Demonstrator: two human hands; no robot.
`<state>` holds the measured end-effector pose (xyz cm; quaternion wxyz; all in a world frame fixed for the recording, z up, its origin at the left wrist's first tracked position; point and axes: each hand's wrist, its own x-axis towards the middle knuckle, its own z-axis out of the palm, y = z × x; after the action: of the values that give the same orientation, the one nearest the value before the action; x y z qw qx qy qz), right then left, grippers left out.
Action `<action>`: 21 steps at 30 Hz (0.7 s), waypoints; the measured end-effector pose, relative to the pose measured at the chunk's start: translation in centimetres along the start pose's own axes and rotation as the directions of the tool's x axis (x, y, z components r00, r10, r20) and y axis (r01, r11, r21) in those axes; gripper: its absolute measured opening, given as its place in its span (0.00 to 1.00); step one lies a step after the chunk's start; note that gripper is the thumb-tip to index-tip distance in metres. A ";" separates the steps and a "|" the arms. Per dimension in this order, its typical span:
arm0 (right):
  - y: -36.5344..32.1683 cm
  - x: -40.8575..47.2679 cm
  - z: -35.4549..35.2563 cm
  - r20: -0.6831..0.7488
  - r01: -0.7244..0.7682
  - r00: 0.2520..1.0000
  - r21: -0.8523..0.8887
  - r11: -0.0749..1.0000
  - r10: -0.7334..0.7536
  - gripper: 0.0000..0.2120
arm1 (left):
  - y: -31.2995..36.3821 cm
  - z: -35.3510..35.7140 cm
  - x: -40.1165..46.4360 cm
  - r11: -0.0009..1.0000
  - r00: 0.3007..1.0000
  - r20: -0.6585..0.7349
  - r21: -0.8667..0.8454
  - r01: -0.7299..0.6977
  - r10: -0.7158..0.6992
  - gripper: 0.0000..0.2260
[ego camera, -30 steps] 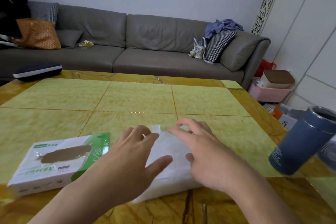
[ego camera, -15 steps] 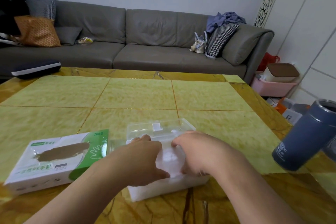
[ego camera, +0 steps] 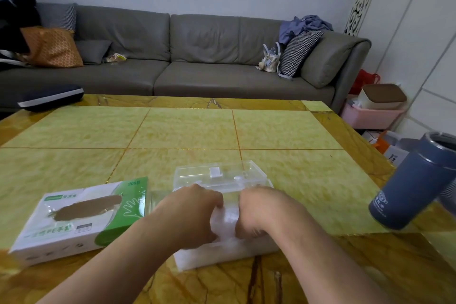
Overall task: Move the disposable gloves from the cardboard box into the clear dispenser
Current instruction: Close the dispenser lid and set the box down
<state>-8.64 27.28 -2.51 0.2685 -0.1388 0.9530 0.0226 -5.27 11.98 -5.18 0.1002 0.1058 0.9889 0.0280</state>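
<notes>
The yellow worktop [ego camera: 283,131] is filling the frame. Low centre, the clear dispenser [ego camera: 222,210] is lying open — gloves [ego camera: 225,219] inside. The cardboard box [ego camera: 79,217] is lying lower left. Left hand [ego camera: 187,217] and right hand [ego camera: 261,212] are curling their fingers into the gloves — gripping them.

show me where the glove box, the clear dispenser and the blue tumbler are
cardboard glove box [ego camera: 81,219]: head view, on its top panel beside the oval opening.
clear dispenser [ego camera: 222,174]: head view, on its raised clear lid.
blue tumbler [ego camera: 409,185]: head view, mid-body.
</notes>
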 end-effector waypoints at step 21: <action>4.1 -3.4 -0.2 -0.597 0.188 0.784 0.489 0.852 0.169 0.13 | -2.1 -1.9 -4.9 0.931 0.817 -0.549 -0.364 -0.044 -0.176 0.07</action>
<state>-7.07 32.01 -0.74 -0.0320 -0.0648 0.9555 -0.2861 -1.38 8.82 -2.50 -0.1828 0.0374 0.9538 0.2354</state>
